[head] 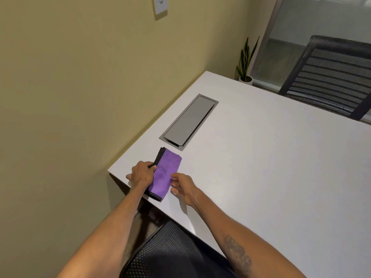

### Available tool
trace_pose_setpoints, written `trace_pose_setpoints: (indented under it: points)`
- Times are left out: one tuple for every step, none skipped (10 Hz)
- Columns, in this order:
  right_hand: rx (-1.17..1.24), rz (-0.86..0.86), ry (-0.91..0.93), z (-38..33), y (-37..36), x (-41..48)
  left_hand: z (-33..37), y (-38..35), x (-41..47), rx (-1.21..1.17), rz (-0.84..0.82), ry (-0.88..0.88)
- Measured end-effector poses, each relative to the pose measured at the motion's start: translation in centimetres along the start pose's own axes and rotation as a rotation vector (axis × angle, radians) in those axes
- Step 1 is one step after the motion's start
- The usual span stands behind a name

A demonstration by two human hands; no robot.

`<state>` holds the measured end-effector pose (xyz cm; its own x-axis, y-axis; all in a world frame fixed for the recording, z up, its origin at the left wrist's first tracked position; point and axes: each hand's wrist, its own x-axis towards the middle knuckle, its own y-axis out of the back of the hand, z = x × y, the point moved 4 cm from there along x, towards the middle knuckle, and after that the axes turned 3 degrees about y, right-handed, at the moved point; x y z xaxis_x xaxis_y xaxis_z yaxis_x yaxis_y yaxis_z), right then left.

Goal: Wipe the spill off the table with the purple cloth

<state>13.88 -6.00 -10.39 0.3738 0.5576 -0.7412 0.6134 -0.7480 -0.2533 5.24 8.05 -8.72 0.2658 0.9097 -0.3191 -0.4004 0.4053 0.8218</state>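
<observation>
The folded purple cloth [165, 174] lies on the white surface [261, 157], just short of the recessed cable hatch [188, 121]; the left hand [141, 174] pinches its dark edge, the right hand [181, 185] hovers beside it, grip released; no spill shows (none I can make out), so the step looks like pick-up; next, find the wet patch.

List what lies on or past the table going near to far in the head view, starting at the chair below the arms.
Near mesh chair → purple cloth at the table's near corner → metal cable hatch → potted plant beyond the far edge.
</observation>
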Motion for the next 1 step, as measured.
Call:
trace_pose_setpoints:
  points:
    - [-0.046,0.022,0.03,-1.04,0.81,-0.47,0.22,0.1,-0.63,0.07,-0.052,0.005]
